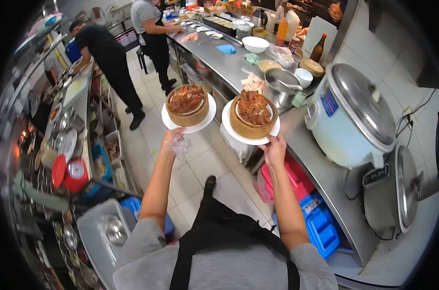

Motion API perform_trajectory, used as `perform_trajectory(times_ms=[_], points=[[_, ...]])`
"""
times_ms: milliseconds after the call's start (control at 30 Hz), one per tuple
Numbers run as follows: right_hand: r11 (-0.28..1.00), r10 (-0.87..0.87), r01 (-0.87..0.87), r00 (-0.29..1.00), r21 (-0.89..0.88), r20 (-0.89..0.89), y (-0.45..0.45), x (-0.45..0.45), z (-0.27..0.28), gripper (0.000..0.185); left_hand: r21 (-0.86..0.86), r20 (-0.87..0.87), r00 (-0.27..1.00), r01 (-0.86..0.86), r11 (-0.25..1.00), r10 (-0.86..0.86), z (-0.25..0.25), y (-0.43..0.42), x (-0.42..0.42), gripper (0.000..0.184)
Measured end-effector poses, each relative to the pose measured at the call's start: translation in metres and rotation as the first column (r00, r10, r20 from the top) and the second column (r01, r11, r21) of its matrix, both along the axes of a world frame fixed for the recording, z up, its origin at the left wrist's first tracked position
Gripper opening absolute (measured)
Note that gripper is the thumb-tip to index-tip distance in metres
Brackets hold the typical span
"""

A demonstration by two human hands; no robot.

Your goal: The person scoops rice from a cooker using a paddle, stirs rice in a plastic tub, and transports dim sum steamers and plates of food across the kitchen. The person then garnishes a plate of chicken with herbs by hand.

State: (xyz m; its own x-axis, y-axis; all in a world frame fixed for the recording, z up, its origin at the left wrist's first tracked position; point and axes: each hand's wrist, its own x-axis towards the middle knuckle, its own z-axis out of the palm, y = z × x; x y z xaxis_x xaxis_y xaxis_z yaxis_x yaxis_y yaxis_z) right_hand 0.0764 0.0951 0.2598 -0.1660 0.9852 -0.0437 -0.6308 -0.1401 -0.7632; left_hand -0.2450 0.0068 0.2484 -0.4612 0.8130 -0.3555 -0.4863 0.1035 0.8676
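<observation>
My left hand (173, 140) is closed on the near rim of a white plate (211, 116). On that plate stands a round bamboo steamer (185, 119) filled with brown, saucy food (185, 98). A crumpled piece of clear plastic (182, 149) hangs at my left wrist. My right hand (275, 148) grips the near edge of a second white plate (226, 121), which carries another bamboo steamer (251, 130) heaped with similar brown food (253, 107). Both plates are held up in front of me, the left over the floor and the right beside the steel counter (229, 63).
A large rice cooker (355, 116) and a lidded pot (388, 193) stand on the right. Steel bowls (282, 82) and a white bowl (256, 45) sit on the counter. Two people (106, 58), (154, 38) work ahead. The tiled floor (185, 181) runs between the counters.
</observation>
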Motion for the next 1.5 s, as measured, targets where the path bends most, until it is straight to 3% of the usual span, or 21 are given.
perform_trajectory(times_ms=[133,333,633,700,767,833,867,967,1033,1067,1100,1133,1167,1200,1233,1267,1333,1400,1433,1467,1500], points=[[0.990,-0.114,0.120,0.990,-0.071,0.087,0.102,-0.087,-0.015,0.038,0.106,-0.009,0.998,0.058,0.993,-0.057,-0.011,0.148,-0.080,0.014],[0.996,-0.067,0.072,0.994,-0.060,0.083,0.253,-0.177,-0.039,0.042,0.173,0.066,0.995,0.061,0.983,-0.073,-0.055,0.325,-0.176,0.009],[0.979,-0.065,0.084,0.992,-0.187,0.105,0.379,-0.242,-0.072,0.040,0.116,0.053,0.994,0.091,0.989,-0.098,-0.065,0.475,-0.223,0.010],[0.971,-0.098,0.122,0.988,-0.205,0.123,0.393,-0.253,-0.073,0.040,0.093,-0.050,0.997,0.055,0.994,-0.050,-0.060,0.493,-0.219,0.011],[0.961,-0.128,0.157,0.982,-0.229,0.137,0.404,-0.262,-0.072,0.039,-0.077,-0.162,0.987,-0.008,0.997,-0.005,-0.077,0.516,-0.227,0.017],[0.947,-0.154,0.241,0.922,-0.212,0.356,0.419,-0.267,-0.066,0.036,0.158,-0.342,0.931,0.192,0.969,-0.129,-0.071,0.525,-0.229,0.021],[0.940,-0.154,0.260,0.903,-0.223,0.401,0.424,-0.269,-0.068,0.033,0.030,-0.376,0.913,0.184,0.983,-0.159,-0.060,0.528,-0.229,0.010],[0.957,-0.026,0.153,0.890,-0.246,0.454,0.430,-0.263,-0.066,0.027,-0.135,-0.602,0.772,0.154,0.979,-0.204,-0.065,0.548,-0.232,0.021],[0.977,-0.030,0.140,0.836,-0.160,0.548,0.420,-0.256,-0.071,0.020,0.076,-0.444,0.893,0.124,0.989,-0.078,-0.097,0.550,-0.243,0.027],[0.981,0.082,0.051,0.770,-0.189,0.633,0.397,-0.251,-0.064,0.019,0.188,-0.344,0.935,-0.025,0.982,0.089,-0.107,0.533,-0.238,0.026],[0.974,0.162,0.003,0.692,-0.227,0.704,0.369,-0.237,-0.059,0.017,0.215,-0.466,0.884,0.065,0.974,0.044,-0.088,0.501,-0.215,0.026],[0.893,0.066,-0.274,0.864,0.356,0.499,0.341,-0.214,-0.105,0.016,0.222,-0.273,0.960,0.002,0.975,0.060,-0.134,0.488,-0.214,0.025],[0.882,0.328,-0.393,0.908,0.260,0.260,0.287,-0.193,-0.089,0.015,0.035,-0.260,0.963,0.082,0.996,-0.070,-0.162,0.449,-0.201,0.030],[0.906,0.396,-0.423,0.838,-0.010,0.375,0.225,-0.170,-0.053,0.018,-0.147,-0.230,0.950,0.182,0.972,-0.212,-0.187,0.410,-0.185,0.035],[0.762,0.502,-0.641,0.673,0.090,0.544,0.182,-0.133,-0.052,0.023,-0.175,-0.237,0.834,0.468,0.866,-0.498,-0.187,0.358,-0.133,0.042],[0.746,0.620,-0.628,0.532,-0.223,0.577,0.131,-0.107,-0.119,0.030,-0.239,-0.224,0.686,0.650,0.722,-0.692,-0.202,0.314,-0.086,0.043],[0.844,0.528,-0.293,0.318,-0.448,0.787,0.012,-0.031,-0.146,0.035,-0.351,-0.066,0.292,0.888,0.296,-0.954,-0.223,0.230,0.019,0.047],[0.824,0.537,0.239,-0.039,-0.514,0.843,-0.107,0.042,-0.199,0.037,-0.361,0.098,-0.209,0.903,-0.231,-0.973,-0.217,0.156,0.135,0.051],[0.676,0.547,0.539,0.091,-0.503,0.832,-0.165,0.075,-0.178,0.038,-0.353,0.139,-0.426,0.822,-0.446,-0.894,-0.210,0.122,0.192,0.053],[0.597,0.436,0.672,0.187,-0.438,0.880,-0.232,0.102,-0.170,0.040,-0.354,0.158,-0.581,0.721,-0.595,-0.798,-0.204,0.087,0.236,0.056],[0.561,0.234,0.794,0.120,-0.235,0.965,-0.298,0.134,-0.195,0.040,-0.360,0.160,-0.689,0.626,-0.692,-0.707,-0.200,0.057,0.280,0.058]])
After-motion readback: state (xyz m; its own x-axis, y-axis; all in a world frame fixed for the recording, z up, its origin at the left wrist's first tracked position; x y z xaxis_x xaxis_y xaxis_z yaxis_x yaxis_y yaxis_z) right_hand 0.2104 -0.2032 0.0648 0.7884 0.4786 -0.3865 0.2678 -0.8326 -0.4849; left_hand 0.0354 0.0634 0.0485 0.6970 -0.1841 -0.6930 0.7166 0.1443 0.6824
